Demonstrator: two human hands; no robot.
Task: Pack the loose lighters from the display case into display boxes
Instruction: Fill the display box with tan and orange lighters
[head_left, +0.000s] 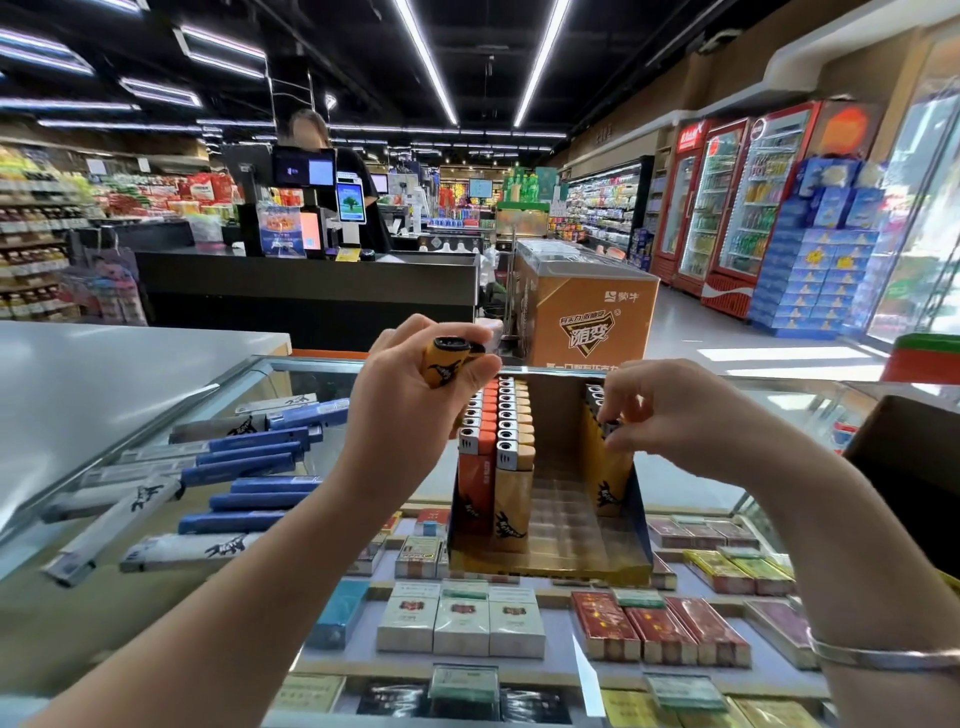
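Observation:
An open display box (550, 564) stands on the glass display case (249, 374). Rows of orange and yellow lighters (496, 457) fill its left side; the middle slots are bare. A few yellow lighters (605, 483) stand along its right wall. My left hand (415, 400) is raised over the box's left rows and grips a yellow lighter (441, 364) with a black print. My right hand (670, 415) pinches the top of a lighter (610, 428) in the right-hand row.
Loose blue and white lighters (244, 467) lie scattered on the glass to the left. Cigarette packs (462, 623) fill the case under the glass. A dark box (914, 467) sits at the right edge. Behind stand a checkout counter (311, 280) with a person and an orange freezer (587, 306).

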